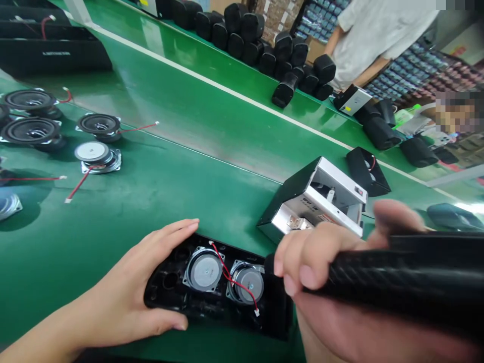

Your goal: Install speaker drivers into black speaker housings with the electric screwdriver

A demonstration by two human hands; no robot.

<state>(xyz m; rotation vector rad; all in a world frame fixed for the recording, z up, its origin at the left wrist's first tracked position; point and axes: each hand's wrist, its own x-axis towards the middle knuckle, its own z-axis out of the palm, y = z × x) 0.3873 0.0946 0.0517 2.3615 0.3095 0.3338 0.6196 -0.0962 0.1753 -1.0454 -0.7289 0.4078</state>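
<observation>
I can't cleanly read the print on the silver machine (293, 194) or black cabinet (75, 60). Black housing (206, 305) is on the green bench (159, 191): I've got the left hand (128, 282) clamped round its left end, right hand (317, 252) closed on a black tool (378, 272) near the right speaker (249, 285).

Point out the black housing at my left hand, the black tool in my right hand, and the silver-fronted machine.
Black housing (275, 313), head view: bare part of its inside.
Black tool (385, 275), head view: middle of its barrel.
Silver-fronted machine (312, 205), head view: its lettered front panel.
</observation>
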